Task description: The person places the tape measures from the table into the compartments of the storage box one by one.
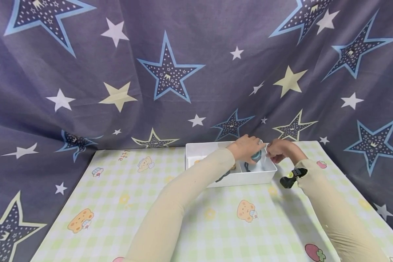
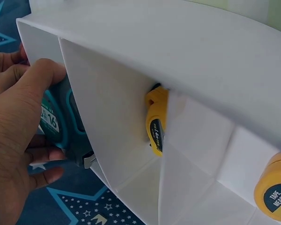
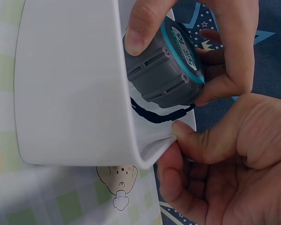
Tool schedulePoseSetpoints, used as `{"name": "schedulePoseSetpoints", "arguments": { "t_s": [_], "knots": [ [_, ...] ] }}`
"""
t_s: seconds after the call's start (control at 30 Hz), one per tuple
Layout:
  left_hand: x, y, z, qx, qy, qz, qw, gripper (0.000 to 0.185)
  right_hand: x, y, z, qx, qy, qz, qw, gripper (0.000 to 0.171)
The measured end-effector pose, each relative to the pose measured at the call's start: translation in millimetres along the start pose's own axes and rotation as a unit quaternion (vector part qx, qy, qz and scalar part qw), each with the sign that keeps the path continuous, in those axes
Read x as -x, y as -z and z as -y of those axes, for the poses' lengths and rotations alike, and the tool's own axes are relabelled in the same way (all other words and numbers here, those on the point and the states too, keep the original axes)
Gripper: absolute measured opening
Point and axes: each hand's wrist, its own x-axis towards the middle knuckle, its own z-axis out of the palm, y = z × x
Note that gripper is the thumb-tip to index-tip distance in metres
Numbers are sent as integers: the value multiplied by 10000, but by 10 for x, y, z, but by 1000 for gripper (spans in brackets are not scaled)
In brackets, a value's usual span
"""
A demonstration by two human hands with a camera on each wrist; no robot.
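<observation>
My left hand (image 1: 247,148) grips a teal and dark grey tape measure (image 3: 164,65) between thumb and fingers. It sits at the right-hand compartment of a white divided box (image 1: 242,179), and a black wrist strap (image 3: 159,117) hangs from it. My right hand (image 3: 220,154) pinches the box's right end wall between thumb and curled fingers. In the left wrist view, a small yellow tape measure (image 2: 157,119) lies in the neighbouring compartment. A larger yellow tape measure (image 2: 274,187) is in a compartment further along, partly cut off by the frame.
The box stands at the back of a table with a green checked cloth (image 1: 124,214). Right behind it hangs a dark curtain with stars (image 1: 170,69). Thin white dividers (image 2: 84,103) split the box. A black wrist camera (image 1: 289,180) is strapped to the right wrist.
</observation>
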Motion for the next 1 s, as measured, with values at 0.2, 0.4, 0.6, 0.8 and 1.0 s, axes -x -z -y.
{"name": "schedulePoseSetpoints", "arguments": {
  "t_s": [0.2, 0.4, 0.6, 0.8, 1.0],
  "knots": [
    [-10, -1, -13, -99, 32, 120, 9999, 86, 12, -3, -2, -7, 10, -6, 10000, 18],
    [-22, -7, -21, -206, 79, 228, 9995, 86, 1, -4, 2, -56, -24, 35, 10000, 19],
    [-22, -14, -30, -261, 81, 318, 9991, 86, 1, -1, 1, -70, -23, 81, 9999, 16],
    [-28, -33, -33, -341, 77, 306, 9989, 85, -23, 1, -3, -43, -27, 60, 10000, 13],
    [-47, -56, -33, -384, 91, 350, 9986, 86, -52, 12, -10, -9, -33, 64, 10000, 10]
  ]
}}
